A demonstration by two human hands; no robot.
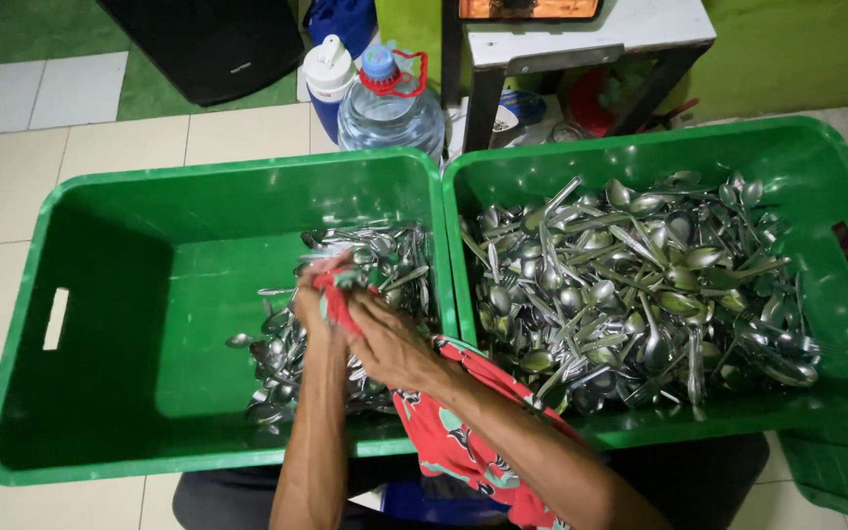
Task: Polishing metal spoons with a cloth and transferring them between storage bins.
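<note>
Pale floor tiles [12, 186] run under 2 big green crates that sit side by side, touching along 1 wall. From far off I look down at my 2 hands, close together over the left crate [100, 294]. My left hand [314, 299] is closed around a red cloth [338, 294], and my right hand [390, 344] presses on the same cloth, so both are clenched on it. I think a spoon may be wrapped inside, but the cloth hides it and that spot is blurred, so I cannot tell. The long end of the cloth hangs down over the near rim, toward my lap. A small pile of shiny spoons [385, 260] lies just under my hands, pushed up against the right wall of that crate. I guess it sits there because that side is nearest the other crate. The right crate [817, 167] holds a much bigger heap of spoons [640, 285], spread over most of its bottom. The left half of the left crate shows bare green, so there is lots of room there. My hands are close to the wall between the crates, so moving right means lifting over that edge. Behind the crates stand a clear water bottle [390, 108] and a blue and white jug [328, 83], near a white bench [591, 29].
</note>
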